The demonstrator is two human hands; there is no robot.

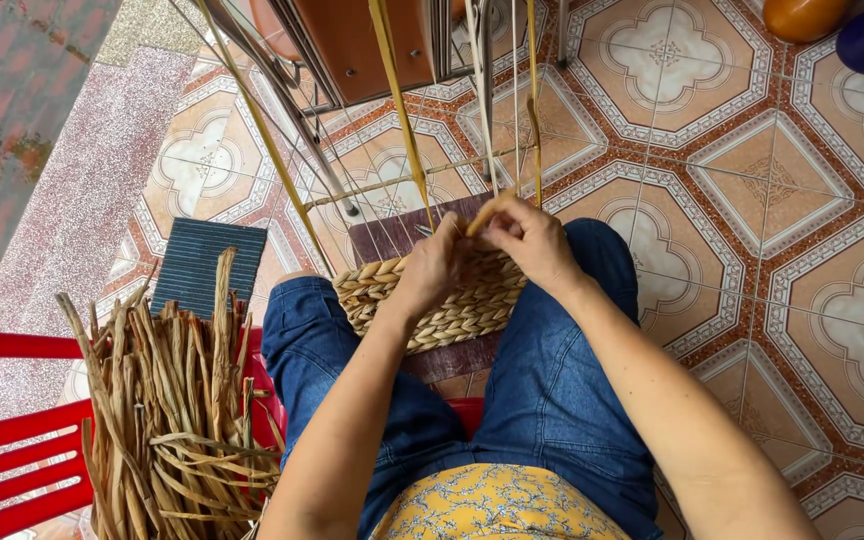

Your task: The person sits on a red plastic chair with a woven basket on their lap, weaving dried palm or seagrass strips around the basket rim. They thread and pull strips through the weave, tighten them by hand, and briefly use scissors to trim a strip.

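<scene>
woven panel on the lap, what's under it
Under the woven panel a dark purple board shows, resting on the blue jeans. The left hand and right hand cover its top edge.

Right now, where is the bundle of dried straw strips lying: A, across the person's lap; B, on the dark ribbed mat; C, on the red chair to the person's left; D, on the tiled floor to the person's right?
C: the bundle of dried straw strips rests on the red chair at the person's left, apart from both hands, which work at the woven braid over the lap.
</scene>
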